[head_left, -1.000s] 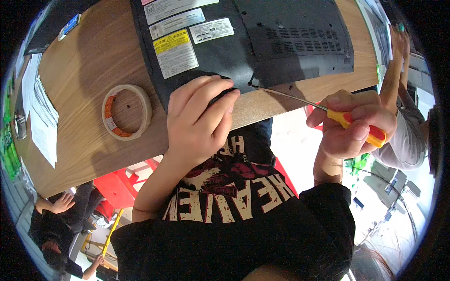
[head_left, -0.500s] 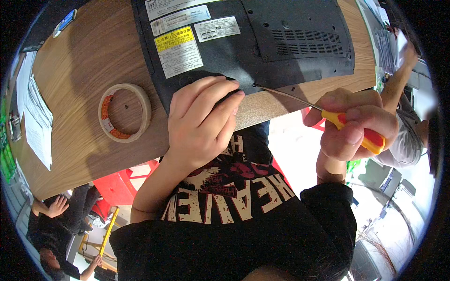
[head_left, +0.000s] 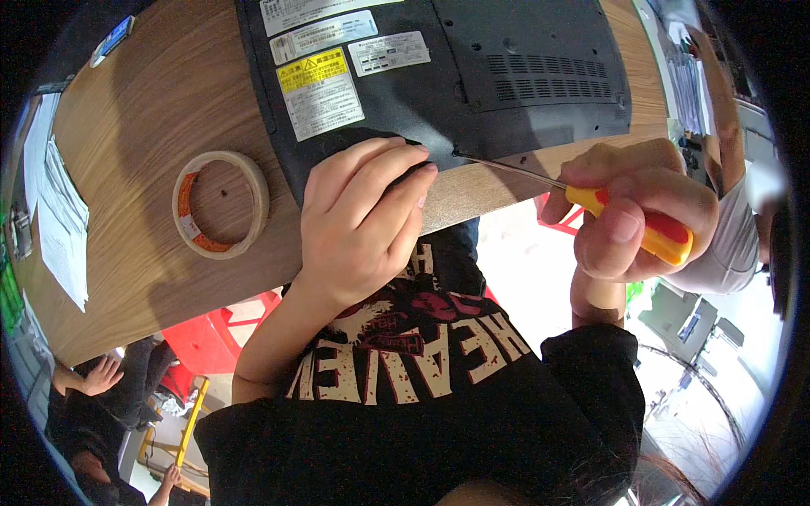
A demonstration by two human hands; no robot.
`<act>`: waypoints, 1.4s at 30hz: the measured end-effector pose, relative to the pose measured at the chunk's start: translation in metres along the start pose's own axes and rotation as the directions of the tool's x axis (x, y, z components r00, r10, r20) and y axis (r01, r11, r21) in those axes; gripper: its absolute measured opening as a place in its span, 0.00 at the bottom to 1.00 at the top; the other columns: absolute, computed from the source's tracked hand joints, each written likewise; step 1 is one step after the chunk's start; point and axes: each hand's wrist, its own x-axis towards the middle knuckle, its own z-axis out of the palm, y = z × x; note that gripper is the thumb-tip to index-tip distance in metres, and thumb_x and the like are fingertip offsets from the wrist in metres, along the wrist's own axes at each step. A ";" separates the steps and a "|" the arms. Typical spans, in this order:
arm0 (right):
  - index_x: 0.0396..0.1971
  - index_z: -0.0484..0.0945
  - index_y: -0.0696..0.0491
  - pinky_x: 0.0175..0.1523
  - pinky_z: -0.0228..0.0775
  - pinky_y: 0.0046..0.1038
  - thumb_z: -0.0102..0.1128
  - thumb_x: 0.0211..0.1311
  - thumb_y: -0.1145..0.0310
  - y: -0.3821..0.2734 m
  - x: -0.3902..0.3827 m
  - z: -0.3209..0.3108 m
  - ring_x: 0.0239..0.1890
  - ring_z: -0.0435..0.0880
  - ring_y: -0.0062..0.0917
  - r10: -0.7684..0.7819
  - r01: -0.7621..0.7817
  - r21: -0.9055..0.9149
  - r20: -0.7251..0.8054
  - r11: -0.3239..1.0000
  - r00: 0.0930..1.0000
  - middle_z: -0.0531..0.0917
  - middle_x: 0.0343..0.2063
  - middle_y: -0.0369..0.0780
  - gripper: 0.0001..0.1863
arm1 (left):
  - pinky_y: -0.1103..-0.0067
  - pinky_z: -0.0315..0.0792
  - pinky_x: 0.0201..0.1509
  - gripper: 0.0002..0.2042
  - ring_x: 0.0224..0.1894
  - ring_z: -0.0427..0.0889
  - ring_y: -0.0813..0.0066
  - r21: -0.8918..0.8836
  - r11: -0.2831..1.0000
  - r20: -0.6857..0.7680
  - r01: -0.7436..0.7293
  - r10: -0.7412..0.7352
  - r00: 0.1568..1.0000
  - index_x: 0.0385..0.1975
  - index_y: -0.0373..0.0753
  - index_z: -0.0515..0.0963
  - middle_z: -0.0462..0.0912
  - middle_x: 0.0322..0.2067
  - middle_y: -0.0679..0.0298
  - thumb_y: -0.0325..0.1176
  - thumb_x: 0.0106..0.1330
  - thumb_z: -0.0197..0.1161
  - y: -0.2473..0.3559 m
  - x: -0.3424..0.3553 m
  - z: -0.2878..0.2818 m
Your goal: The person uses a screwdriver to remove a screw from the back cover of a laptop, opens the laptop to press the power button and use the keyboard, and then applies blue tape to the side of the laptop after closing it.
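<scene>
A black laptop [head_left: 396,105] lies underside up on the wooden desk, with white and yellow labels and vent slots showing. My left hand [head_left: 359,215] grips its near edge, fingers over the top and thumb by the rim. In my right hand [head_left: 645,190], closed around the red and yellow handle, is a screwdriver [head_left: 668,242]. Its thin shaft slants left, and the tip meets a screw hole near the laptop's front edge. Just off that edge, a tiny dark piece [head_left: 524,159], perhaps a screw, sits on the desk.
A tape roll [head_left: 260,202] lies flat left of the laptop, a tiny dark piece [head_left: 224,193] within its ring. Papers [head_left: 63,228] line the desk's left side. Another person's arm [head_left: 721,101] is among papers at right; another person's hand [head_left: 103,375] is at lower left.
My right hand's fingers have shifted around the handle while the tip stays at the same hole. My left hand keeps its place. At the right, the other person's arm has moved.
</scene>
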 end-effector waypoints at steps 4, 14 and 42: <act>0.35 0.63 0.58 0.18 0.77 0.20 0.53 0.64 0.64 -0.001 0.004 0.000 0.16 0.80 0.25 -0.017 0.018 -0.027 0.034 0.999 0.999 0.78 0.28 0.48 0.13 | 0.73 0.70 0.47 0.11 0.42 0.78 0.64 -0.005 1.000 0.000 -0.011 0.011 1.000 0.33 0.40 0.82 0.80 0.39 0.63 0.22 0.48 0.63 -0.001 0.000 0.000; 0.35 0.63 0.59 0.20 0.77 0.19 0.54 0.63 0.67 -0.010 0.024 -0.005 0.17 0.80 0.23 -0.099 0.142 -0.153 0.259 0.978 0.961 0.77 0.28 0.47 0.12 | 0.75 0.67 0.47 0.11 0.44 0.77 0.69 0.029 0.999 -0.010 -0.046 0.046 0.999 0.33 0.38 0.81 0.79 0.40 0.67 0.24 0.47 0.64 -0.005 -0.002 0.001; 0.38 0.63 0.56 0.17 0.73 0.17 0.56 0.63 0.62 0.003 0.006 0.007 0.16 0.77 0.20 0.009 -0.010 -0.049 -0.016 0.999 1.000 0.77 0.26 0.46 0.16 | 0.75 0.68 0.46 0.11 0.43 0.77 0.69 0.022 0.999 -0.015 -0.044 0.044 0.999 0.33 0.38 0.81 0.79 0.40 0.67 0.24 0.47 0.64 -0.005 0.000 -0.002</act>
